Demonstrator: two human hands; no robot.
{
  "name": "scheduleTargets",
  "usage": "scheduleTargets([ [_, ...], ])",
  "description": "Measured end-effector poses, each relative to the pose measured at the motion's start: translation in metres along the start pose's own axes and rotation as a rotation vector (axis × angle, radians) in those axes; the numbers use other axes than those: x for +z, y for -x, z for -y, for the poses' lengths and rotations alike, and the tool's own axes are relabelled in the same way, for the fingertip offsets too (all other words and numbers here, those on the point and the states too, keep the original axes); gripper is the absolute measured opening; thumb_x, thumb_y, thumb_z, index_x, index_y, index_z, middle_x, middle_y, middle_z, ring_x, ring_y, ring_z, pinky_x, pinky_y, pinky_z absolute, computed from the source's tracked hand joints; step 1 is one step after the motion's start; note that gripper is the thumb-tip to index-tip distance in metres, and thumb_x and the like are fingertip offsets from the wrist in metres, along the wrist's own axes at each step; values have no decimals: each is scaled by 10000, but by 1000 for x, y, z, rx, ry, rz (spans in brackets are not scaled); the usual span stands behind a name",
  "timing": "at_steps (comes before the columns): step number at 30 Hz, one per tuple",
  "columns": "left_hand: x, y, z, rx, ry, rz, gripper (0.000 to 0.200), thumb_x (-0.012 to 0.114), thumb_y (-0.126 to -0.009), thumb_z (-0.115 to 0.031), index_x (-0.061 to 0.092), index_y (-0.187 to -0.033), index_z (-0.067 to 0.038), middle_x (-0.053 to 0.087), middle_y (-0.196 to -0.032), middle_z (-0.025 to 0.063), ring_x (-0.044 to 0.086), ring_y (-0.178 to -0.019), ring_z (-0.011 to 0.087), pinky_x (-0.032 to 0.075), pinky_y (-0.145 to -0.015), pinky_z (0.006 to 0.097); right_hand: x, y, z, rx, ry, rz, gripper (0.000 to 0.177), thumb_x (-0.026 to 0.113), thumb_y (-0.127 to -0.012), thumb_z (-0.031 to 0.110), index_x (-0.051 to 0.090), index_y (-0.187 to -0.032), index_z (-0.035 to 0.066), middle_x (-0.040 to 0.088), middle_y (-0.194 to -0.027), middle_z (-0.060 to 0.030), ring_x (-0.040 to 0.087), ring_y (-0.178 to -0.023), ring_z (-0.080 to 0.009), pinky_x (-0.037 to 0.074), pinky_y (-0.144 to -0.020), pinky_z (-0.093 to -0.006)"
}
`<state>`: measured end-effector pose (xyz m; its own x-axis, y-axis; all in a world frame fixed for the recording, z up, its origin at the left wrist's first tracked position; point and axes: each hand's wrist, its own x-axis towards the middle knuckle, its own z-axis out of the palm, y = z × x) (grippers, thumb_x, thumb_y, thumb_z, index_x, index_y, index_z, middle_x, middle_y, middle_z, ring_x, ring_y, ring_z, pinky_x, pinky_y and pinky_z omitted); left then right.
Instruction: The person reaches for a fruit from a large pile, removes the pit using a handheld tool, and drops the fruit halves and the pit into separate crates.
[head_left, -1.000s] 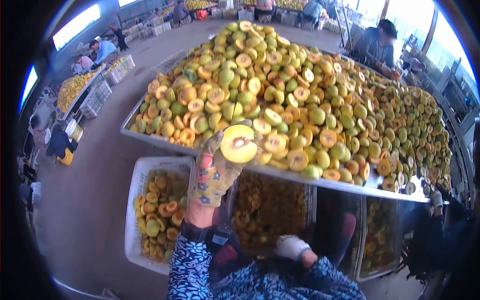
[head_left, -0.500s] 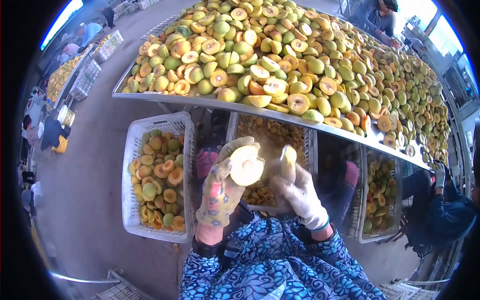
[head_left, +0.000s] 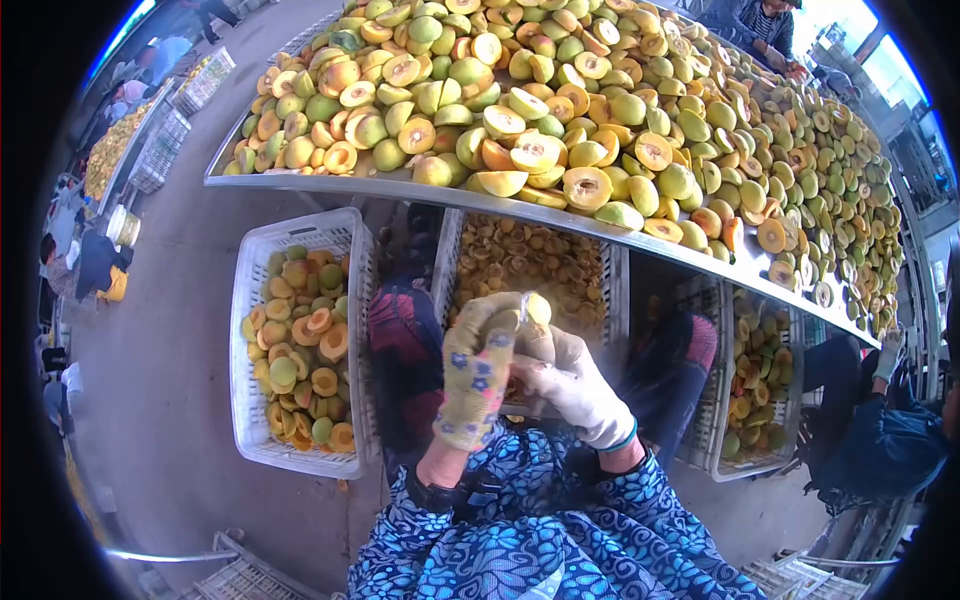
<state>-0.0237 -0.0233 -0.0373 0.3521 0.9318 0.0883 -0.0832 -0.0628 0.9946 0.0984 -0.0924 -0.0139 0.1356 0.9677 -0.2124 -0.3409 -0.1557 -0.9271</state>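
My left hand [head_left: 474, 385], in a flower-patterned glove, is closed around a yellow peach half [head_left: 505, 318], seen nearly edge-on and partly hidden by the fingers. Pressed close against it is my right hand [head_left: 585, 395] in a white glove, its fingers closed. A short tool [head_left: 538, 308] with a rounded, yellowish tip stands up from the right hand at the fruit; blur hides its exact kind. Both hands are over a crate [head_left: 617, 300] holding many small cut fruit pieces, below the edge of the metal table [head_left: 400, 190].
Halved peaches [head_left: 590, 130] are heaped across the table. White crates of peach halves stand at left [head_left: 242, 400] and right [head_left: 712, 440]. A co-worker's gloved hand [head_left: 889, 355] is at the table's right edge; another person [head_left: 750, 30] is across it.
My hands have come together; the right hand with the tool moved left to the fruit. The peach half has turned from facing me to edge-on. The view has shifted slightly.
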Motion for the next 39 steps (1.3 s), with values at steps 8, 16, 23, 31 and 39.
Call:
scheduleTargets([
  [8, -12, -13, -1, 8, -135, 196, 208, 736, -806, -19, 700, -1010, -43, 685, -992, 83, 656, -934, 195, 510, -812, 301, -31, 14, -10, 386, -389, 258, 218, 587, -968, 319, 513, -932, 117, 482, -638, 35, 426, -501, -62, 341, -446, -216],
  [16, 2, -17, 6, -22, -288, 31, 160, 755, -805, -51, 684, -948, -43, 683, -916, 55, 661, -797, 179, 519, -704, 296, -24, 8, -17, 370, -246, 154, 228, 578, -967, 319, 484, -902, 122, 473, -619, 39, 445, -470, -62, 348, -426, -209],
  [23, -24, -10, 10, -423, 852, -28, 425, 478, -1021, -367, 589, -1169, 15, 679, -1032, 146, 684, -900, 226, 577, -794, 327, -23, 12, -6, 210, 340, -90, 254, 598, -945, 220, 579, -1092, 14, 556, -732, -7, 494, -586, -86, 432, -555, -275],
  [31, -13, 9, -12, -208, 646, -17, 465, 441, -1019, -380, 553, -1217, 25, 631, -1138, 178, 640, -1056, 259, 531, -949, 401, 22, 19, -2, 19, 482, 85, 280, 639, -928, 243, 589, -1060, 1, 644, -778, -149, 600, -680, -174, 487, -642, -345],
  [39, -4, 15, -27, -44, 516, -4, 415, 448, -1019, -335, 619, -1100, 33, 668, -1036, 143, 672, -941, 233, 542, -871, 359, 20, 21, -5, 17, 370, 112, 280, 622, -939, 243, 586, -1069, -3, 662, -819, -161, 638, -714, -218, 499, -668, -363],
])
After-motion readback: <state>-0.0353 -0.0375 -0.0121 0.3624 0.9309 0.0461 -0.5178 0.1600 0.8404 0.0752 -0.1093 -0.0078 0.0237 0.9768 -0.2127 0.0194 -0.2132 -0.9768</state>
